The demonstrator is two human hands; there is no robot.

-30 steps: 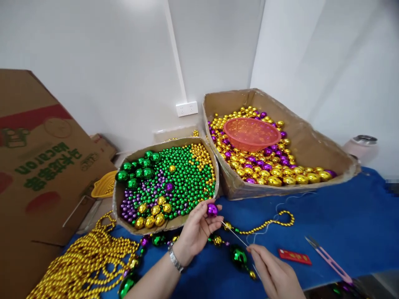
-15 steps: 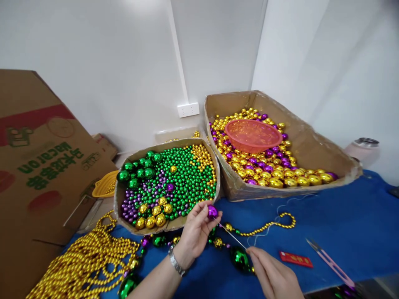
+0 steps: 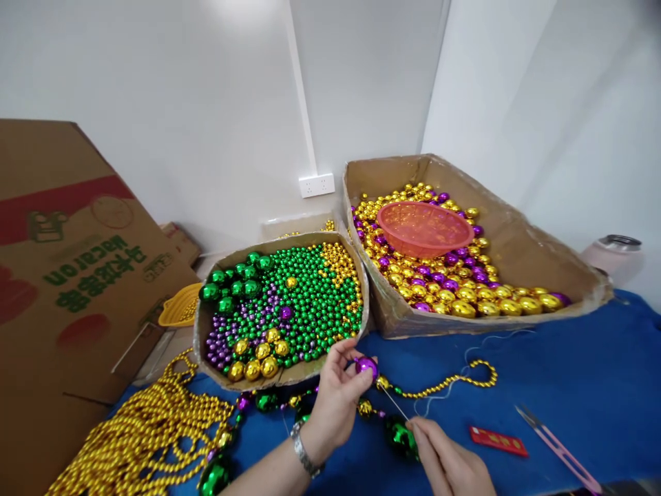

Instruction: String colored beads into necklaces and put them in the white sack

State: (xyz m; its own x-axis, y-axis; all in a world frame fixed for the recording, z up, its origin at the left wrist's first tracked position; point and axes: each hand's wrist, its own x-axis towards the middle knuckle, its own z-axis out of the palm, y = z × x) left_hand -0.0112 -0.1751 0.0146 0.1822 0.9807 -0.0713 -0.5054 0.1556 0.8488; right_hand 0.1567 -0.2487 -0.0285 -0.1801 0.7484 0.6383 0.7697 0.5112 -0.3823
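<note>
My left hand [image 3: 338, 393], with a metal watch on the wrist, is closed on a shiny purple bead [image 3: 366, 368]. In my right hand [image 3: 449, 455], thumb and fingers pinch a long thin needle [image 3: 396, 402], its far end close to the purple bead. Whether the tip sits inside the bead's hole, I cannot tell. A strand of mixed beads runs across the cloth behind and below my hands, with a large green bead [image 3: 403, 435] beside my right fingertips. From it a length of small gold beads [image 3: 444, 384] curls to the right.
A cardboard box [image 3: 281, 382] holds green, purple and gold beads. Behind it a larger box [image 3: 407, 328] carries gold and purple beads and a red basket [image 3: 426, 238]. Gold bead strands [image 3: 144, 427] lie left. Pink-handled snips [image 3: 562, 451] and a red packet [image 3: 498, 441] lie right.
My left hand has moved slightly right and down with the purple bead, closer to my right hand. Less of the needle shows between them. The whole view has shifted a little.
</note>
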